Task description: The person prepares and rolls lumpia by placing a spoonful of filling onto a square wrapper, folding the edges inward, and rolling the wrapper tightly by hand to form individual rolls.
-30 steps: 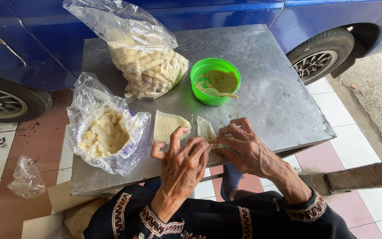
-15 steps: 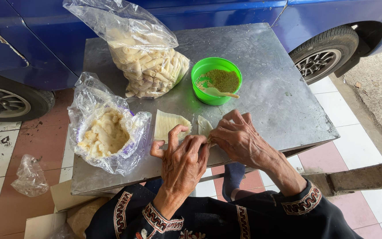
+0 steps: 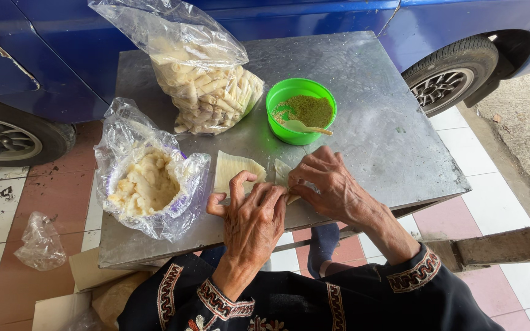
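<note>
1. The desk (image 3: pixel 387 129) is a square, grey metal top with a dull, scratched surface, standing on a floor of red and white tiles.
2. A clear plastic bag of rolled pastry sticks (image 3: pixel 207 92) lies at its far left.
3. An opened plastic bag of pale filling (image 3: pixel 145 181) sits near the left edge.
4. A green bowl (image 3: pixel 280 101) holding greenish crumbs and a small spoon (image 3: pixel 307 127) stands mid-desk.
5. Pale pastry sheets (image 3: pixel 234 167) lie flat near the front edge.

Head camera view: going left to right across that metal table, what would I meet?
Open bag of pale filling → left hand → green bowl of crumbs → right hand → bare right part of the metal table.
</note>
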